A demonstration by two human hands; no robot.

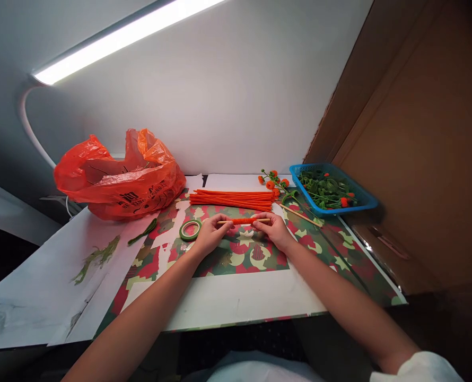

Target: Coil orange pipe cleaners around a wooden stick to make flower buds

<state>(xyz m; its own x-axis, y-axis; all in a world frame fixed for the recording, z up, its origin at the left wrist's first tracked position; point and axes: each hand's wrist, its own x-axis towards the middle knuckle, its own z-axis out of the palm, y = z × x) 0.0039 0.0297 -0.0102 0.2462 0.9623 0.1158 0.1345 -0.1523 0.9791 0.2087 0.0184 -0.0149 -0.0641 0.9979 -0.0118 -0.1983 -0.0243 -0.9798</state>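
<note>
My left hand [212, 232] and my right hand [273, 229] both pinch a thin wooden stick [264, 219] held level just above the patterned table cover [236, 254]. An orange pipe cleaner [244, 220] is coiled around the stick's middle, between my two hands. Fingers of both hands are closed on it. Just behind my hands lies a bundle of straight orange pipe cleaners [232, 199]. A roll of green tape [190, 230] lies flat beside my left hand.
A crumpled orange plastic bag [120, 175] sits at the back left. A blue basket [361, 199] with green leaves stands at the back right, small orange pompom flowers [273, 180] beside it. Green scraps [96, 257] lie on white paper at left. Brown board walls the right.
</note>
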